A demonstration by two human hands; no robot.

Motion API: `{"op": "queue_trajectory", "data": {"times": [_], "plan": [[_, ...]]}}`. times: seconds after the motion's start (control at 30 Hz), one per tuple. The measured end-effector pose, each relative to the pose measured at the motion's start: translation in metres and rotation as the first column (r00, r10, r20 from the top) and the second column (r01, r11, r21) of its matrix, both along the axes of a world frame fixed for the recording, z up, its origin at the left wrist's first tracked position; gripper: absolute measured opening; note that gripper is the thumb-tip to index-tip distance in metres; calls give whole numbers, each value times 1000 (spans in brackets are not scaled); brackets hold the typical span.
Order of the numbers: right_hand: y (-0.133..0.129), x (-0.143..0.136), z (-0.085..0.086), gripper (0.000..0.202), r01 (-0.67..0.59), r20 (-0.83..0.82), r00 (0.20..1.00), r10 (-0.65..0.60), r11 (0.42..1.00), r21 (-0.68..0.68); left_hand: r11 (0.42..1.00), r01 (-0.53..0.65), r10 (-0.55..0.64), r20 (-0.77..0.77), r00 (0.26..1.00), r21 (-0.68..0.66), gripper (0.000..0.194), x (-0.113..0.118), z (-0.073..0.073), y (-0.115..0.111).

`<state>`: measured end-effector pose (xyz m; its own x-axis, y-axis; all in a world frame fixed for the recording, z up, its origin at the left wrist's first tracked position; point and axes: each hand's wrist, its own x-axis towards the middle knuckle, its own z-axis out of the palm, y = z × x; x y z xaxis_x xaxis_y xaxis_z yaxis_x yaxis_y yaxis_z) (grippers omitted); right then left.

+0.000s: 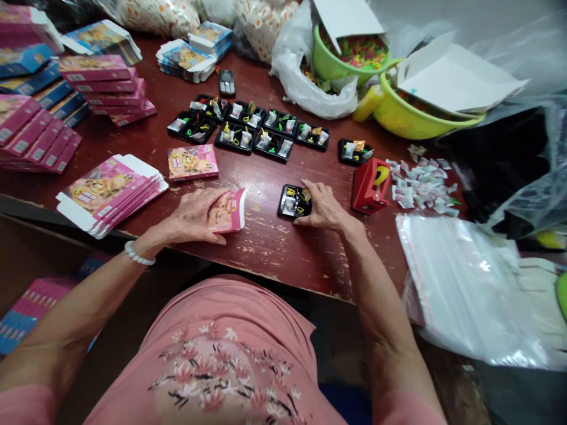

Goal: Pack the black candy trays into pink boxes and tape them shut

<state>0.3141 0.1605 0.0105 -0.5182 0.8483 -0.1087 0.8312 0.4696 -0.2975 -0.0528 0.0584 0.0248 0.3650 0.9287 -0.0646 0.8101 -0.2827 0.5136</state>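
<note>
Near table edge (266, 260), left hand (195, 215) holding pink box (228, 211)

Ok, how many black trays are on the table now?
9 trays: seven clustered centrally, one alone by the red box, one under the right hand. The white bag may hide more.

On the counter (266, 248), the left hand (195, 215) lies on a small carton (228, 211) near the front edge; just to its right the right hand (323, 206) touches a filled tray (292, 202). Behind them, rows of filled trays (248, 127) run across the middle, with a phone (227, 82) behind those. A flat carton stack (110, 192) lies left of the left hand, closed boxes (106, 88) farther back left. Two bowls (398, 112) sit back right, small packets (420, 186) in front of them, and plastic bags (465, 283) at the near right.
</note>
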Motion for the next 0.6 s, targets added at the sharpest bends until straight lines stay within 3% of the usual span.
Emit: {"op": "queue_trajectory", "data": {"times": [0.17, 0.37, 0.6], "plan": [[-30, -26, -5, 117, -11, -208, 978, 27, 997, 75, 998, -17, 31, -209, 978, 67, 118, 18, -3, 6], [-63, -56, -2, 118, 19, -314, 949, -15, 1000, 8, 993, -21, 57, -321, 945, 115, 118, 33, -3, 6], [-70, -71, -7, 125, -101, -405, 909, 99, 995, 17, 990, 48, 2, -356, 935, 132, 116, 30, -6, 6]]}}
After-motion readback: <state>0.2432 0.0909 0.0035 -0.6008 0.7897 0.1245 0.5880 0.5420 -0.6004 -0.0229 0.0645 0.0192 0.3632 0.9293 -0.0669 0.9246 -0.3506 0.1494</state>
